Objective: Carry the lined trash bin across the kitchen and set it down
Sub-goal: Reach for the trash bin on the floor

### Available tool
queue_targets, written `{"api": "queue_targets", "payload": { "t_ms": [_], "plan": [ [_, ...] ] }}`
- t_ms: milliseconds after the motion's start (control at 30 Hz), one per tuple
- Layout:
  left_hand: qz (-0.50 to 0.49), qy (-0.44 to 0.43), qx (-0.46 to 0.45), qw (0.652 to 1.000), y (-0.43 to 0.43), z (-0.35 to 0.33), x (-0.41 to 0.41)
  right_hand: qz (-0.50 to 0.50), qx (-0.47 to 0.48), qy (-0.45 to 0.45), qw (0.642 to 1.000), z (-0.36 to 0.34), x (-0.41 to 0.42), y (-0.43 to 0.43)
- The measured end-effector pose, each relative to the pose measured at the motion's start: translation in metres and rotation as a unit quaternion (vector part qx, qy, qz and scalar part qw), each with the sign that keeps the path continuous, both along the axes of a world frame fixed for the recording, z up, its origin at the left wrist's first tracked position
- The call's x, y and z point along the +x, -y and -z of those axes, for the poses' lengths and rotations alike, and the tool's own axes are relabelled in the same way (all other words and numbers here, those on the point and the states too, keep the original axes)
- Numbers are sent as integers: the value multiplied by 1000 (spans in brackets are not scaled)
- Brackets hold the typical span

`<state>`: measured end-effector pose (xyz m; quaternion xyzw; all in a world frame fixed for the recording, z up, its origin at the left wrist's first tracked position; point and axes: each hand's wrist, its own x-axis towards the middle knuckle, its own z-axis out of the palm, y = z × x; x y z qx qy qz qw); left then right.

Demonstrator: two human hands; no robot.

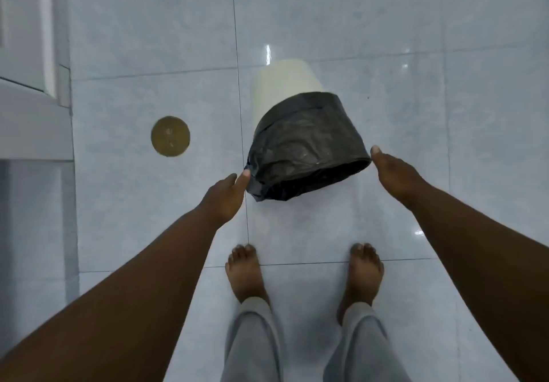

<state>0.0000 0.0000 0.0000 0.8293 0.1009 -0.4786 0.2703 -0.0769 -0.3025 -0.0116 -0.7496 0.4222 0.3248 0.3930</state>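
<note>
both hands open: left hand (225, 194) and right hand (395, 173) thumbs touch the lined trash bin (306, 143) rim

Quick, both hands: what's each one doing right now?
Left hand: open, thumb touching the trash bin rim; not gripping.
Right hand: open, thumb at the opposite rim; not gripping.

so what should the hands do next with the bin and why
Probably lower it and let go: both hands, left hand and right hand, touch the bag-covered rim of the bin, which tilts above the floor.
</note>
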Motion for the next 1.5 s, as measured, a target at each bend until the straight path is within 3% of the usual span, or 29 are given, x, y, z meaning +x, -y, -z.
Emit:
{"api": "queue_targets", "payload": {
  "t_ms": [133, 200, 300, 500, 667, 1000, 1167, 1300, 1367, 1433, 1500],
  "plan": [
    [-109, -85, -92, 986, 17, 15, -5, 58, 30, -6, 998, 26, -4, -6],
    [-186, -114, -141, 966, 27, 15, -9, 28, 8, 15, 999, 29, -7, -11],
    [-267, -102, -154, 946, 34, 6, -12, -36, -44, 107, 993, 23, -11, -19],
    [-339, -3, -148, 929, 25, -35, 6, -35, -90, 250, 963, -26, 14, -17],
    [-335, 42, -173, 925, 30, -71, 45, -19, -75, 267, 961, -65, 62, -9],
    [-289, -9, -196, 937, 41, -73, 81, -29, -41, 206, 977, -71, 90, 11],
    [-290, 19, -190, 938, 31, -49, 72, 82, -8, 194, 978, -48, 72, 19],
    [-305, 90, -97, 943, 16, -17, 72, 150, 13, 150, 977, -18, 62, 31],
    [-270, 98, -56, 956, 8, -3, 70, 122, -9, 120, 985, -4, 55, 34],
    [-207, 77, -15, 975, 2, 9, 64, 32, -54, 90, 994, 6, 46, 35],
    [-83, 73, -1, 994, -7, 17, 57, -35, -63, 88, 994, 12, 40, 34]
  ]
}}
